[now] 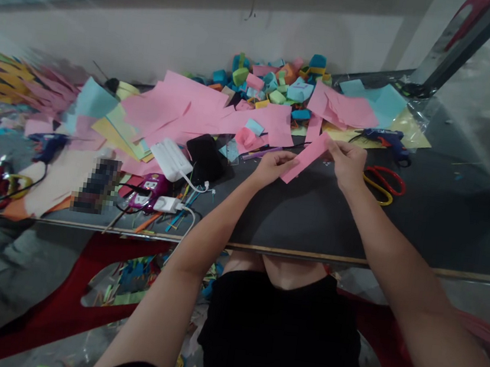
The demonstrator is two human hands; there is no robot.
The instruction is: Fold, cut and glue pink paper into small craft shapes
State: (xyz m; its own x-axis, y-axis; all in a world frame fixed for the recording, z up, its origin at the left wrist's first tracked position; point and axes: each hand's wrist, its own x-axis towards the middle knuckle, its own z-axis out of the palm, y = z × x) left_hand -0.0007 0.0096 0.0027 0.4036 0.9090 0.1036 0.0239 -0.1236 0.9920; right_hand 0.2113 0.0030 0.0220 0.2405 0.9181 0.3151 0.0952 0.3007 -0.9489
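Between my two hands, a strip of pink paper [307, 159] is held slanting above the dark table. My left hand [274, 167] pinches its lower left end, and my right hand [346, 160] grips the upper right end. Just right of my right hand lie scissors [383, 185] with red and yellow handles. A curled piece of pink paper [248, 140] rests to the left of my left hand, near a purple pen-like stick [262, 153]. Behind the strip is a stack of pink sheets [343, 107].
Small folded paper pieces [279, 83] are heaped against the wall. Large pink sheets [178, 107] spread leftward. A blue glue gun [390, 143] lies at right. A white power bank [171, 159], a black pouch-like item [206, 158] and a purple power socket [149, 192] with cables sit at left.
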